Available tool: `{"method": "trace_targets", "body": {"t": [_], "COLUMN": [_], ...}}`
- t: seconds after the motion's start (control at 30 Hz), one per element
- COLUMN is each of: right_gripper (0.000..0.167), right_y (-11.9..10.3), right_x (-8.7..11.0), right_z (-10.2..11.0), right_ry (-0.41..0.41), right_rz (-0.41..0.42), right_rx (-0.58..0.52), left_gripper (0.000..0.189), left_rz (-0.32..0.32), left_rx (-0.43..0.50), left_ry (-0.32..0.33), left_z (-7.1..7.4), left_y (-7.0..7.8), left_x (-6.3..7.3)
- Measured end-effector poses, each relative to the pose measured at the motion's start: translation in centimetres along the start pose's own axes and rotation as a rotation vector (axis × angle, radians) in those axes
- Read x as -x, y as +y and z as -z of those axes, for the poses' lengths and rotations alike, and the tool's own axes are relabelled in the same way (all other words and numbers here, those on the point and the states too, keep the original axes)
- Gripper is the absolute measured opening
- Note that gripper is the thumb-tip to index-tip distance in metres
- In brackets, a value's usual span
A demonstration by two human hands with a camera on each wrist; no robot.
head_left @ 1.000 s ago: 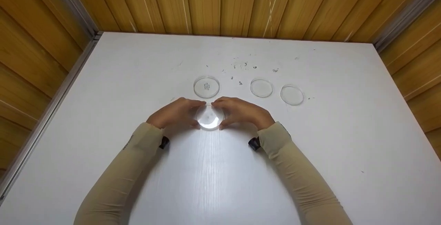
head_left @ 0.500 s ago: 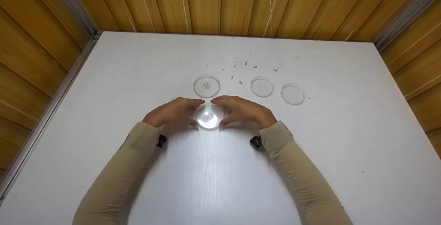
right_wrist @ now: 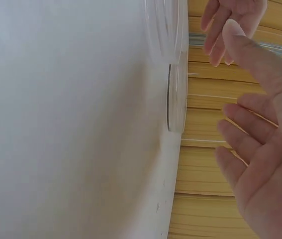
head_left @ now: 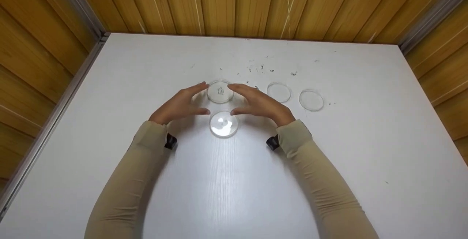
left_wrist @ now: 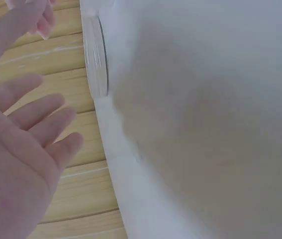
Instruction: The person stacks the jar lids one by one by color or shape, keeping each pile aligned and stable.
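A clear round petri dish (head_left: 223, 124) lies on the white table, glinting, just below both hands in the head view. Beyond it lies another petri dish (head_left: 220, 94) with small dark print on it. My left hand (head_left: 180, 103) is to the left of the printed dish, fingers spread from the thumb, holding nothing. On the other side my right hand (head_left: 260, 103) takes a mirrored pose, its fingertips near that dish's right rim. In the left wrist view the dish (left_wrist: 96, 57) stands apart from the relaxed fingers. The right wrist view has both dishes beside the open palm.
Two shallow clear dishes, one left (head_left: 279, 92) and one right (head_left: 311, 100), lie to the right of the hands. Dark specks (head_left: 271, 70) mark the white table (head_left: 365, 140) behind them. A wood-panelled wall (head_left: 248, 4) rises at the table's far edge.
Both hands have let go of the nearer petri dish and moved forward, away from the body, to either side of the printed dish. The dishes stay where they were.
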State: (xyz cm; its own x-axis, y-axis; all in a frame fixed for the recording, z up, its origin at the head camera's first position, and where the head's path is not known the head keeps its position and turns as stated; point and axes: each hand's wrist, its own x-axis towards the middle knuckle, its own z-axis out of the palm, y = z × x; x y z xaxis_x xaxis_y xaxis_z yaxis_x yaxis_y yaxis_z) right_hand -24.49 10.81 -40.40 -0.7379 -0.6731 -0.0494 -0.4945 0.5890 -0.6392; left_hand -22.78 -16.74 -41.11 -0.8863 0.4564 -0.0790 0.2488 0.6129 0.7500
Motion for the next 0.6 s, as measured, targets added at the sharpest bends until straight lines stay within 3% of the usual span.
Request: {"method": "trace_targets", "body": {"t": [0.23,0.43,0.6], "right_gripper": [0.082,0.084,0.086], "right_y": [0.9,1.4,1.6], "right_x": [-1.6,-2.9,-3.9], "right_z": [0.3,0.7,1.0], "right_ry": [0.046,0.024,-0.001], "right_rz": [-0.016,-0.061,-0.082], "right_rx": [-0.001,0.012,0.035], "left_gripper": [0.094,0.097,0.098], "left_rz": [0.058,0.147,0.170], "left_rx": [-0.033,-0.037,-0.068], "left_ry": [0.057,0.032,0.010], "left_z": [0.4,0.1,0.1], "left_y": [-0.4,-0.3,-0.4], "left_x": [-1.8,-3.2,-3.9]}}
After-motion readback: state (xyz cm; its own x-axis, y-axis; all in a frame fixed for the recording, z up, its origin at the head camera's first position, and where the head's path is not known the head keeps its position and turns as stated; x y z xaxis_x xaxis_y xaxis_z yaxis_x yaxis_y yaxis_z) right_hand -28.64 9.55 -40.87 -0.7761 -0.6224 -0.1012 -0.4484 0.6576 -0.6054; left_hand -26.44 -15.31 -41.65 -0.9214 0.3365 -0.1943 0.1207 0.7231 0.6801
